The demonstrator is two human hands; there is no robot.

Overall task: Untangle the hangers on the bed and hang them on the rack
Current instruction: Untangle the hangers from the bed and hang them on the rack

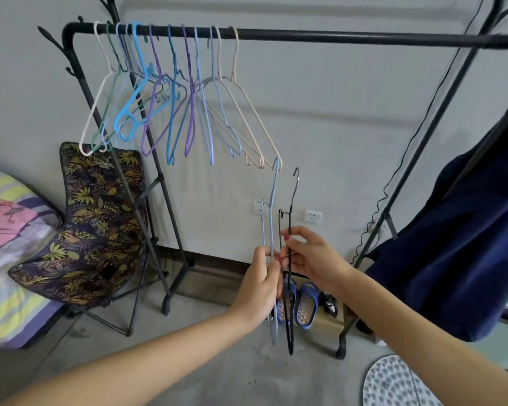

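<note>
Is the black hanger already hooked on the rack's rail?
No; the black hanger is pinched in the right hand, well below the rail.

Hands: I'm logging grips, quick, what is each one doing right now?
Left hand: grips the light blue hanger.
Right hand: pinches the black hanger.

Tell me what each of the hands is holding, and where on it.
The left hand pinches the light blue hanger at mid-frame; the right hand pinches the black hanger below its neck.

Matt metal rack (335,36), coated-wire hangers (170,92)
</note>
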